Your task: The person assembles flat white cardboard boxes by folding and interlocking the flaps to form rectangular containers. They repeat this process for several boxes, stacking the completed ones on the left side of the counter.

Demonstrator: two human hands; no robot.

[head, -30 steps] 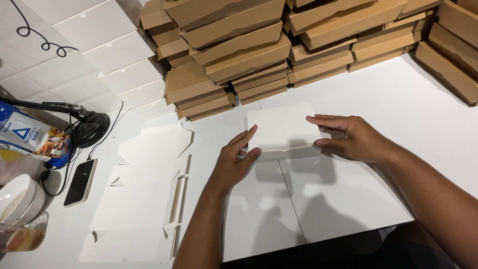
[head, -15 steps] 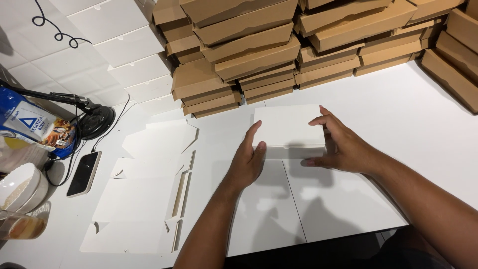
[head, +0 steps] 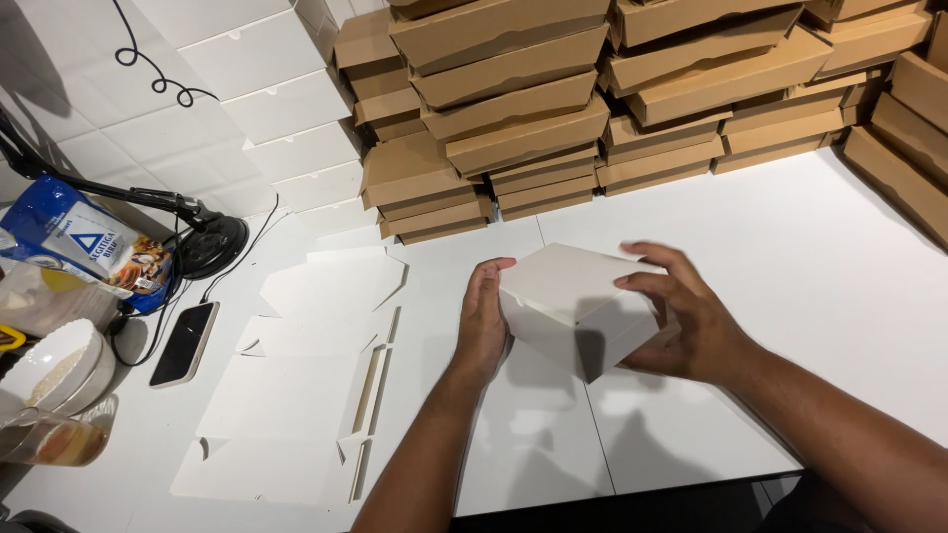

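Note:
A white cardboard box (head: 578,301), partly folded up, sits between both hands on the white table (head: 810,276). My left hand (head: 484,321) presses flat against its left side. On the right end of the box, my right hand (head: 686,316) grips with the fingers curled over the top edge. The box's panels are raised and it is tilted a little off the table.
A pile of flat white box blanks (head: 296,385) lies left of the hands. Stacks of brown folded boxes (head: 553,109) and white boxes (head: 267,89) line the back. At far left are a phone (head: 185,342), a blue snack bag (head: 84,247), bowls (head: 49,365) and a glass (head: 44,439).
The flat white blank has been folded up into a box shape. Both hands moved from pressing it flat to holding its sides.

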